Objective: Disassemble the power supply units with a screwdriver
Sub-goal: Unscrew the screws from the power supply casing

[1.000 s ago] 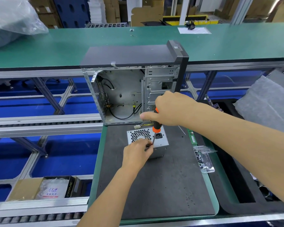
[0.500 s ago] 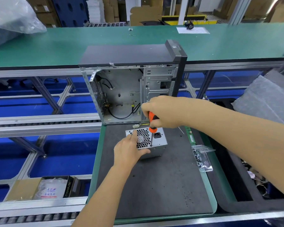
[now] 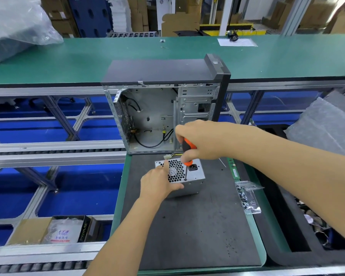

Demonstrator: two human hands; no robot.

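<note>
A silver power supply unit (image 3: 195, 175) with a honeycomb fan grille on top sits on the dark mat (image 3: 195, 226) in front of me. My left hand (image 3: 157, 183) grips its left front corner, thumb on the grille. My right hand (image 3: 201, 139) holds an orange and black screwdriver (image 3: 187, 150) upright. Its tip rests on the unit's top face near the front edge, left of the black power socket. Yellow and black wires with a white plug (image 3: 168, 156) trail from the unit's far side.
An open, gutted computer case (image 3: 161, 114) stands just behind the unit. A clear plastic tray of screws (image 3: 247, 196) and a green memory stick (image 3: 234, 170) lie at the mat's right edge. A black foam bin (image 3: 287, 226) is at right, roller conveyors at left.
My left hand slid from beside the screwdriver tip to the unit's left front corner. The screwdriver stands more upright, its tip at a different spot on the top face.
</note>
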